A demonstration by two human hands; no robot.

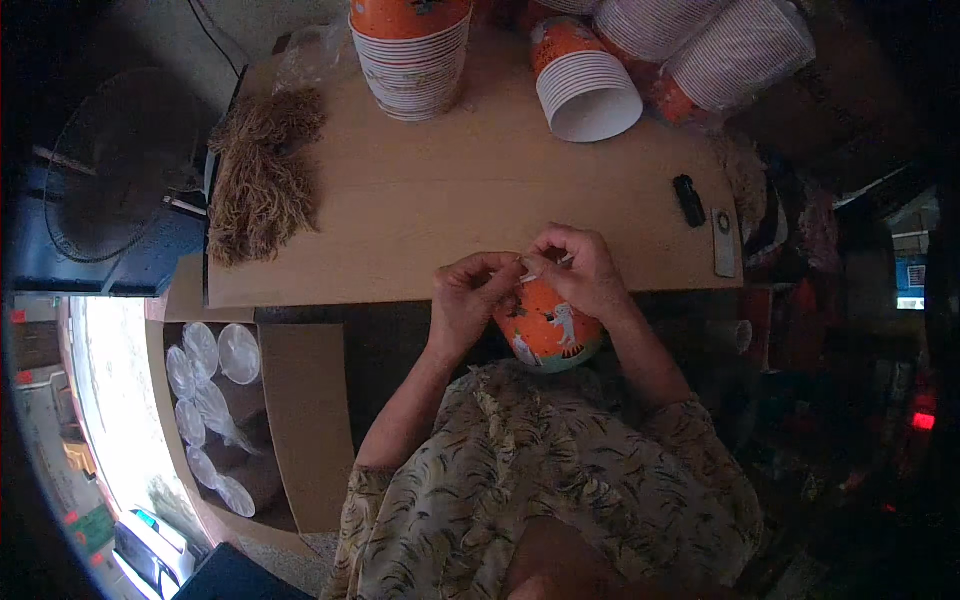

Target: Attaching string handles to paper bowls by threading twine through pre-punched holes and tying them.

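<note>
Head view: left hand and right hand both pinch the rim of one orange bucket.

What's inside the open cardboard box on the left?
Inside the open cardboard box, several items with round, pale ends show, with crumpled clear plastic among them. Whatever lies beneath them is covered, and the shadowed bottom can't be made out.

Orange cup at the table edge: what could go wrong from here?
The orange cup sits beyond the table's near edge, so it could fall if let slip.

The left hand and right hand crowd fingertips at its rim; a hard pinch might crease it.

The tipped cup stack lies on its side and could roll if bumped.
</note>
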